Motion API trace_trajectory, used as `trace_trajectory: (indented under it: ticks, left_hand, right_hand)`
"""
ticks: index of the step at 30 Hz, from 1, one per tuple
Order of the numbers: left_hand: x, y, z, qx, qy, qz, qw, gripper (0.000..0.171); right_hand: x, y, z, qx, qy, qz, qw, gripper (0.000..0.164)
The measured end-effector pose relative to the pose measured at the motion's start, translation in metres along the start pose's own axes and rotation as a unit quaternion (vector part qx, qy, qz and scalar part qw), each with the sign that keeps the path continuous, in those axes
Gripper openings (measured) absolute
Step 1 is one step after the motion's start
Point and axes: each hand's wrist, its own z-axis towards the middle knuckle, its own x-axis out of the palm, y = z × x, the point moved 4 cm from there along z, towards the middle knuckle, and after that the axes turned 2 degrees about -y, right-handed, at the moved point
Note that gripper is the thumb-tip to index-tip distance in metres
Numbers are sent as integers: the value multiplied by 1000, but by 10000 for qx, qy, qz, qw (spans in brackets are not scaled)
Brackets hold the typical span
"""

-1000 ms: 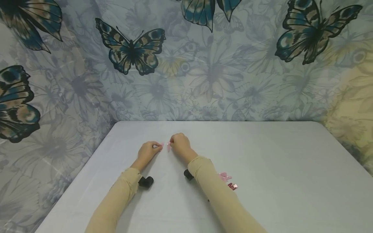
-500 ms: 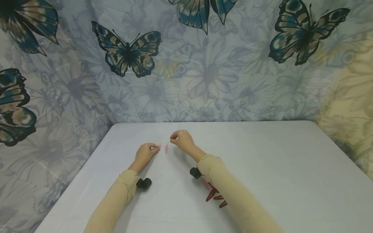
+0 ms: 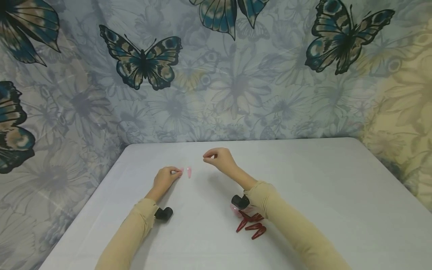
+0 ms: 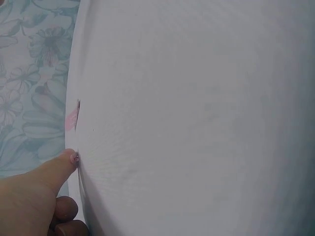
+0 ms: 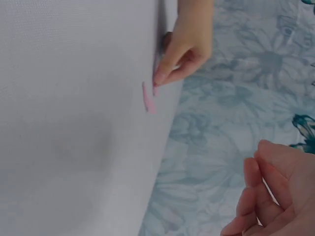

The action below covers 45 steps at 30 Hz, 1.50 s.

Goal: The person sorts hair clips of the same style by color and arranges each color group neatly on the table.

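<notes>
At the far left of the white table (image 3: 303, 195), my left hand (image 3: 165, 180) pinches a small pink hair clip (image 3: 182, 170) between thumb and fingertips, low against the surface. Most of that clip is covered by the fingers; its end shows in the left wrist view. Just to its right lies a second pink snap hair clip (image 3: 189, 172), apart from both hands, also seen in the right wrist view as a pink clip (image 5: 150, 102). Raised over the table, my right hand (image 3: 221, 159) holds nothing, its fingers loosely bent with the thumb near the forefinger.
Several dark red snap hair clips (image 3: 258, 232) lie in a loose group below the right wrist. Beside them are pink clips (image 3: 235, 210), partly hidden by the black wrist camera (image 3: 240, 201). Butterfly-patterned cloth (image 3: 236, 93) hangs behind the table.
My right hand has let go of the pink clip on the table and moved up and to the right. The left hand still pinches its clip. More red clips show beneath the right arm.
</notes>
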Motion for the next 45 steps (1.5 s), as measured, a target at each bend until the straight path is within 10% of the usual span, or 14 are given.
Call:
trace_trajectory:
  ticks: [24,45]
  left_hand:
    - [-1,-4,1,-32,41,16,10000,25]
    - [0,-2,-1,32,90,22,10000,24]
  right_hand:
    - [-65,-18,-67,272,64,170,9995,11]
    - [-72,-68,-126,400,1557,364,9863,11]
